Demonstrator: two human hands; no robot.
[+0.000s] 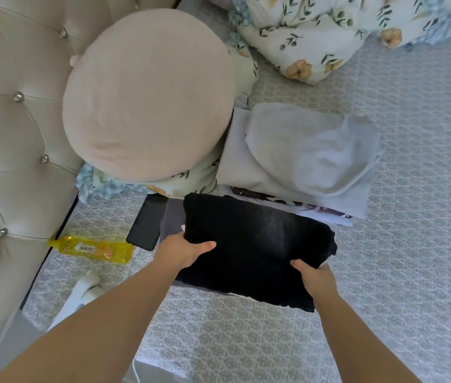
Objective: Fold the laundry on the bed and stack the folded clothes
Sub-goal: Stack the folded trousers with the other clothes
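Black folded garment (pixel 254 244) is being held by both hands just above, or already lying on, a grey folded piece (pixel 171 219) at the near end of the bed; contact between the two cannot be confirmed from the head view. Left hand (pixel 184 251) is gripping the garment's left edge, thumb lying on top and fingers hidden underneath. Right hand (pixel 315 277) is gripping the near right corner in the same way, thumb on top. Right end of the garment is looking ragged and is overhanging the grey piece, so the main risk is that the fold is opening on release: if the hands are pulling out unevenly, the loose right flap could be dragging out and the bundle unrolling. Second risk: the garment is sitting skewed to the grey piece beneath, so the stack may be building crooked and sliding toward the patterned bedsheet (pixel 412 244). A dark phone (pixel 147 225) is lying just beside the stack on the left, partly under the grey edge; a sideways shift could be nudging it toward the yellow bottle (pixel 91 248) near the tufted headboard (pixel 11 120). A pile of pale folded clothes (pixel 301 156) is sitting just behind, beside a round beige cushion (pixel 147 95).
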